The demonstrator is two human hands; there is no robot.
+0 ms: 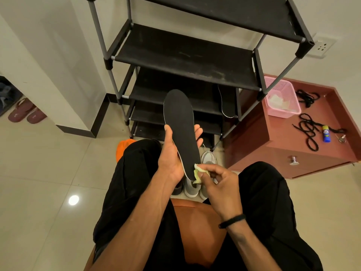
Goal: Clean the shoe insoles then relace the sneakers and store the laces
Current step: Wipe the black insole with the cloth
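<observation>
While left hand [172,153] grips the insole [180,130] and right hand [216,182] pinches a wipe [198,173] at its heel, cleaning looks underway; second insole [227,102] on the rack [185,61], laces [309,130] loose on desk [283,141], relacing undone.

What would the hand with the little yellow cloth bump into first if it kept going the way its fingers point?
Probably the black insole: the right hand pinches the cloth right at its heel end, fingers pointing toward it and the left hand.

Cabinet top [283,132]: pink basket [281,98], black laces [308,132], blue tube [325,133]. Rack shelf [175,94]: second insole [227,102].
</observation>
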